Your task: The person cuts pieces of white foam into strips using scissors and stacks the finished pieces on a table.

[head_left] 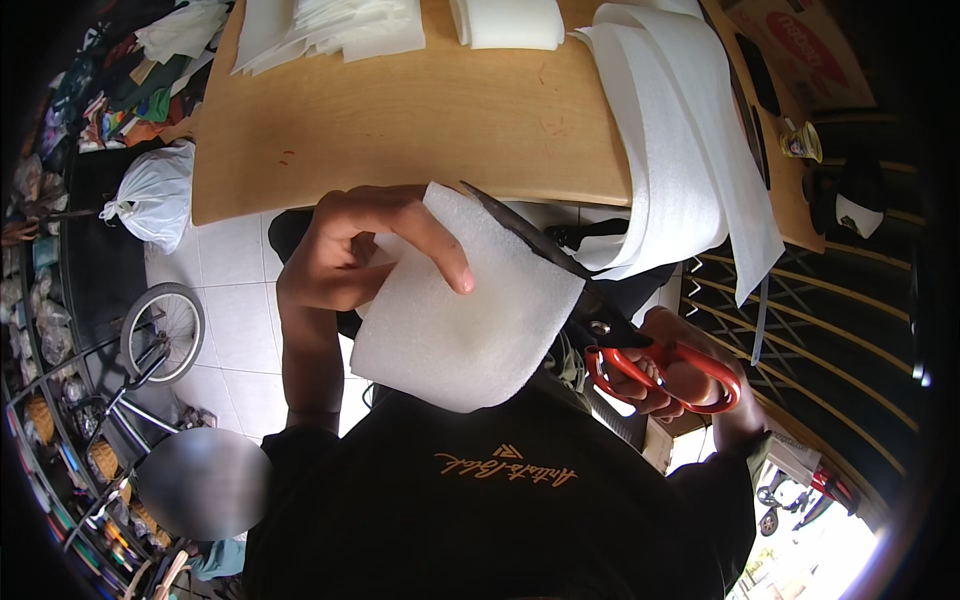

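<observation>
My left hand (365, 245) pinches a white, slightly see-through foam sheet (470, 320), its thumb or finger lying across the front face. The sheet is held up in front of my dark shirt, off the table edge. My right hand (680, 370) grips the red handles of a pair of scissors (600, 328), fingers through the loops. The dark blades run along the sheet's upper right edge, the tip showing past its top corner. How far the blades are apart is hard to make out.
The wooden table (420, 130) carries a pile of white sheets (330, 30) and a folded white stack (508, 22). A long white foam strip (670, 140) hangs over its right edge. A tied white bag (155, 195) and a bicycle wheel (162, 333) are at left; a yellow cup (801, 141) stands right.
</observation>
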The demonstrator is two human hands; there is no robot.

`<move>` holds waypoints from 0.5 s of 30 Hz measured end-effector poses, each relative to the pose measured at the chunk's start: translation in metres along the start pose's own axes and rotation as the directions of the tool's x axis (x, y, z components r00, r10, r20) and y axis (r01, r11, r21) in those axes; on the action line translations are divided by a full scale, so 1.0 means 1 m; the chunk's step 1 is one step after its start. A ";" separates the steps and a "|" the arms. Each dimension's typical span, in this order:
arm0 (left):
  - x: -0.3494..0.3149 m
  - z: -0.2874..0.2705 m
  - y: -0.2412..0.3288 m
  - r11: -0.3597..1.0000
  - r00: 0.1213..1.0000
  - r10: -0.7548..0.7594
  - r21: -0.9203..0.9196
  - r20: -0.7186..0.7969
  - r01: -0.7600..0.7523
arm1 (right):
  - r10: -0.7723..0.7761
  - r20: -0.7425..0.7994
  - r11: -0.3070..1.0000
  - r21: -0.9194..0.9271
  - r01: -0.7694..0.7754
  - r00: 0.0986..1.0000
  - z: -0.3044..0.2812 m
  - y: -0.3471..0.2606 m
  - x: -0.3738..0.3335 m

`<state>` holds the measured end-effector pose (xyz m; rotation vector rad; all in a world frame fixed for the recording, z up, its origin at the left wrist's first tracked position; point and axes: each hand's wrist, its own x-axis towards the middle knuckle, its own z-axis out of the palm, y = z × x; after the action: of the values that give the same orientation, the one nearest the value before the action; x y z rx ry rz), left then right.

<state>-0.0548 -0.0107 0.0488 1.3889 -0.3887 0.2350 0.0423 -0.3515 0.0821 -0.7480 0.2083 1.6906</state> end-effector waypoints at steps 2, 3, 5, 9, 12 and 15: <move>0.000 0.000 0.002 0.999 1.000 -0.025 -0.020 -0.007 0.025 | 0.114 -0.064 0.993 -0.010 -0.115 0.991 -0.004 -0.002 -0.001; 0.000 0.000 0.001 1.000 1.000 -0.003 -0.020 -0.009 0.003 | 0.147 -0.051 0.987 -0.065 -0.150 0.988 -0.005 -0.005 0.000; 0.001 0.000 0.000 0.999 1.000 0.025 -0.023 -0.011 -0.026 | 0.124 0.064 0.965 -0.241 -0.105 0.990 -0.008 -0.011 0.008; -0.002 -0.001 0.000 0.999 1.000 0.018 -0.030 -0.008 -0.018 | -0.037 -0.004 0.996 -0.075 0.037 0.999 -0.010 0.002 0.003; 0.001 -0.003 0.002 1.000 1.000 0.017 -0.012 0.017 -0.017 | -0.247 0.257 0.943 -0.159 0.293 0.934 0.003 0.002 0.016; 0.001 -0.003 0.003 0.999 0.999 0.031 -0.030 -0.014 -0.031 | -0.206 0.332 0.905 -0.294 0.309 0.920 0.014 -0.008 0.021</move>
<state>-0.0545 -0.0069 0.0520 1.3520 -0.4017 0.2629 0.0429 -0.3253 0.0832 -0.7280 -0.3912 1.5708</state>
